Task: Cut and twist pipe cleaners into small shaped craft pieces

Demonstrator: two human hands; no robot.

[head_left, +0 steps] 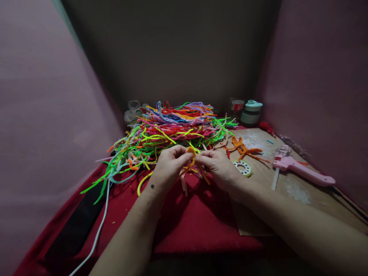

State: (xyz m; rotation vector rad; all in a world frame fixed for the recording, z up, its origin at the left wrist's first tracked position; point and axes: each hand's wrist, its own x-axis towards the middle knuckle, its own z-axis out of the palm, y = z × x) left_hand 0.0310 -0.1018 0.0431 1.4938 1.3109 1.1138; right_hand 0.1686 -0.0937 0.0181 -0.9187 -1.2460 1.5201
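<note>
Okay, so from where I'm sitting I've got both hands working close together just in front of the big pile of fuzzy stems [172, 132], which is my landmark for everything here. The left hand [172, 163] has its fingers pinched on an orange fuzzy stem [191, 150] that's bent into a small loop at the top, and the right hand [218, 165] has its fingers clenched on the same piece from the other side. That orange stem sits right at the near edge of the pile, held up over the red-covered bench [192, 226]. A few loose ends hang below my fingers, pale pink and orange, but I can't tell which ones join the piece I'm holding. To the right of the pile there's a brown board [263, 182] with a bunch of orange stems [244, 148] on it, a white ring with holes [242, 168] near my right wrist, and a pink glue gun [304, 171] farther right, its clear stick poking out toward me. Behind the board, just right of the pile, stands a teal-lidded container [252, 114] beside a clear one with a red label [237, 107]. Left and nearer than the pile, a white cable [104, 218] runs across a dark flat thing [76, 222].
</note>
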